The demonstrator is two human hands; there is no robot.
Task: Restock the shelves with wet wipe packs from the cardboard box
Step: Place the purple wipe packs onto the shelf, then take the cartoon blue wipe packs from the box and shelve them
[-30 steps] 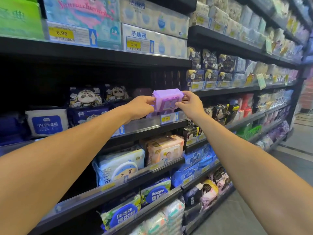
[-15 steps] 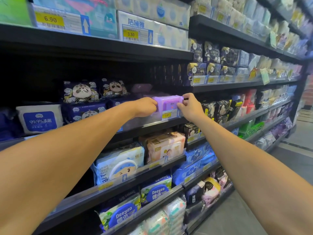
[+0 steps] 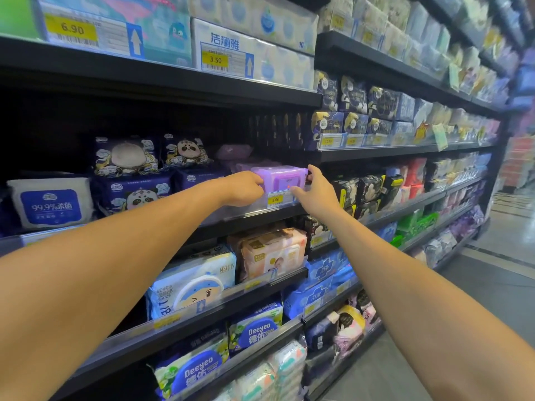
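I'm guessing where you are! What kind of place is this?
Most likely a shop, in the wipes and tissue aisle. Long shelves hold rows of packs, yellow price tags sit along their front edges, and a purple pack is held at one shelf.

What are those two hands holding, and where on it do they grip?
A purple wet wipe pack. The left hand grips its left end; the right hand pinches its right end between thumb and fingers.

We note black tiered shelving [image 3: 144,75] along our left, receding rightward; grey floor [image 3: 492,287] beside it, crossed by a dark stripe [image 3: 498,257].
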